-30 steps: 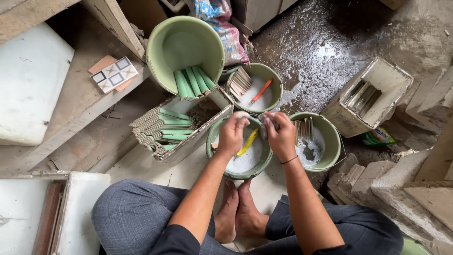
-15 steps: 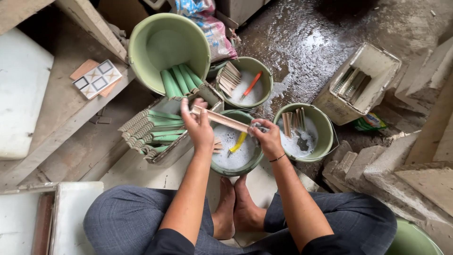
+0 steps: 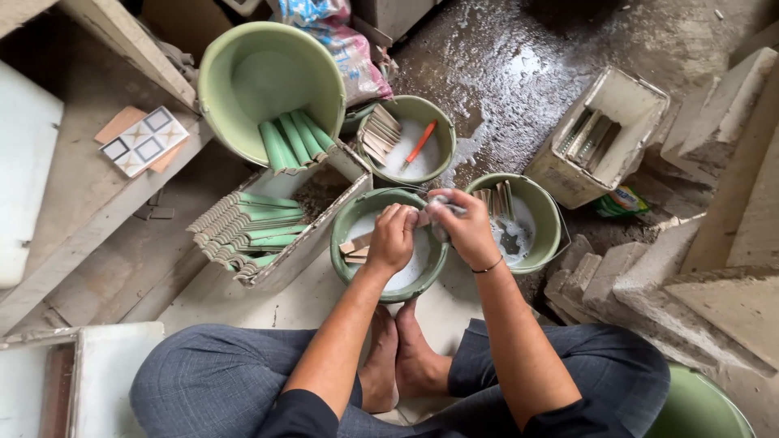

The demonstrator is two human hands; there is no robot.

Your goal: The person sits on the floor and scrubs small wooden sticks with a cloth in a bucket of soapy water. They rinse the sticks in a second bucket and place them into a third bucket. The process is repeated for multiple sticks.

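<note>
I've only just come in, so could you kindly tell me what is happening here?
A person sits cross-legged on the floor, both hands over a small green bucket of milky white liquid. The left hand grips a narrow tan strip above the liquid, while the right hand presses a pale cloth against it. Green glazed strips lie stacked in a tray alongside.

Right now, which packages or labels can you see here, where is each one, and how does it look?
Plastic bag: top centre, behind the large green bucket; crumpled, blue, pink and white print.
Small wrapper: on the wet floor beside the white rectangular container; flat, green with yellow.
No signs or screens.
</note>
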